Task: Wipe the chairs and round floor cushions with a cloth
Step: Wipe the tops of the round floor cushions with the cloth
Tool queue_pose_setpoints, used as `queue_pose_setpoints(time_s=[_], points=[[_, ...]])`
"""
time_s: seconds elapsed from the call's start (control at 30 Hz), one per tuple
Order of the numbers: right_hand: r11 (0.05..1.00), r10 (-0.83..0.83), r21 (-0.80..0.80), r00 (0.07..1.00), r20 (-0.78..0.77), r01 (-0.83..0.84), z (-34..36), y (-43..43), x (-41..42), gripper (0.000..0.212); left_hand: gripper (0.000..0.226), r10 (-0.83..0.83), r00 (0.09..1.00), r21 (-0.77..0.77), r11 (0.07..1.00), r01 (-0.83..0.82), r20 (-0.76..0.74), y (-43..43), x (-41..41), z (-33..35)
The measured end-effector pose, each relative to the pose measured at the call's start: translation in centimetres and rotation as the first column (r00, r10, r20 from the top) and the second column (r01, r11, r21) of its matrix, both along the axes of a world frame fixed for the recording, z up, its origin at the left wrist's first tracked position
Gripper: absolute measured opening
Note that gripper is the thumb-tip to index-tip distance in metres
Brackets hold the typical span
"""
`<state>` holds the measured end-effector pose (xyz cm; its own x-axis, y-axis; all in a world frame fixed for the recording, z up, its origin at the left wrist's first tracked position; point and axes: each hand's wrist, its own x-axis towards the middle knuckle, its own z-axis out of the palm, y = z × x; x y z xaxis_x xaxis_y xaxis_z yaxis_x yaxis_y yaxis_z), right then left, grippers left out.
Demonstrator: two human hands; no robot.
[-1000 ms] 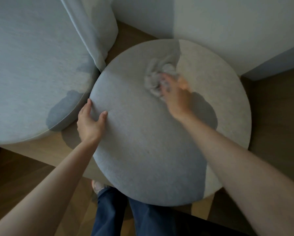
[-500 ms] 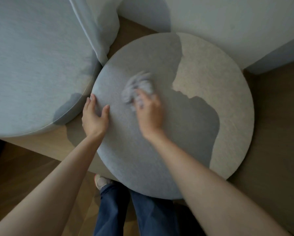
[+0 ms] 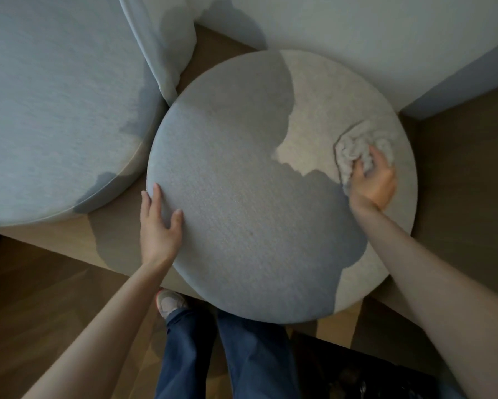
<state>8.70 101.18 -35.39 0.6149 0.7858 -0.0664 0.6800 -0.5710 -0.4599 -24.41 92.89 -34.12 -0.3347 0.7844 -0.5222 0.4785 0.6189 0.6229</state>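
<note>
Right hand (image 3: 373, 184): fingers closed around the bunched cloth (image 3: 357, 148), which lay pressed under them near the round cushion's (image 3: 242, 211) right edge.
Left hand (image 3: 160, 226): open, flat on the cushion's left rim, holding nothing.

Right hand (image 3: 371, 182) swept bunched cloth (image 3: 357, 151) from cushion (image 3: 242, 197) centre-left to right edge.

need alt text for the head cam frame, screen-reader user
Seen from above, a person's right hand presses a crumpled cloth near the right edge of a round grey cushion, while the left hand lies flat on its left edge. A second, larger cushion sits to the left.
</note>
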Motion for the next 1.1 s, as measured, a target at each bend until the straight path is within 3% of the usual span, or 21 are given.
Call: queue_pose_setpoints(time_s=[0.1,0.2,0.3,0.4,0.47,0.57,0.7,0.77,0.83,0.97,1.1], points=[[0.998,-0.029,0.052,0.999,-0.028,0.03,-0.4,-1.9,-4.5,0.038,0.069,-0.038,0.999,-0.006,0.999,0.037,-0.011,-1.5,0.3,0.1],[0.967,0.238,0.118,0.963,-0.126,-0.224,-0.2,-4.2,-12.5,0.034,0.071,-0.065,0.998,-0.012,0.998,0.065,-0.002,-1.8,0.0,0.0],[0.85,0.526,0.127,0.828,-0.192,-0.511,0.4,-7.4,-19.7,0.039,0.073,-0.088,0.996,-0.022,0.996,0.088,0.01,-1.8,-0.4,0.0],[0.773,0.629,0.086,0.745,-0.22,-0.628,0.8,-8.6,-21.4,0.045,0.073,-0.101,0.995,-0.005,0.995,0.101,0.02,-2.0,-0.6,0.1],[0.755,0.651,0.058,0.737,-0.18,-0.653,0.7,-7.7,-18.8,0.045,0.073,-0.093,0.995,-0.006,0.996,0.093,0.037,-2.3,-0.6,0.1],[0.84,0.542,0.051,0.838,-0.058,-0.54,0.6,-5.8,-11.5,0.039,0.072,-0.106,0.993,-0.006,0.994,0.107,0.047,-2.6,-0.6,0.2],[0.982,0.189,0.0,0.982,0.009,-0.189,0.5,-5.5,-1.8,0.041,0.072,-0.128,0.989,-0.013,0.992,0.129,0.068,-2.7,-0.8,0.1],[1.0,0.022,0.0,1.0,-0.014,-0.022,0.3,-6.3,-0.5,0.042,0.072,-0.127,0.989,-0.014,0.992,0.128,0.074,-2.7,-0.8,0.1],[0.999,-0.033,0.031,0.999,-0.02,0.034,0.1,-7.3,-2.7,0.04,0.072,-0.121,0.989,-0.021,0.992,0.123,0.08,-2.7,-0.9,0.1],[0.967,0.207,0.174,0.971,-0.116,-0.185,0.3,-10.3,-13.1,0.034,0.074,-0.135,0.987,-0.047,0.989,0.139,0.091,-2.5,-1.2,0.4],[0.836,0.548,0.143,0.796,-0.256,-0.53,0.9,-13.3,-19.9,0.042,0.077,-0.181,0.979,-0.082,0.979,0.188,0.095,-2.5,-2.0,1.0]])
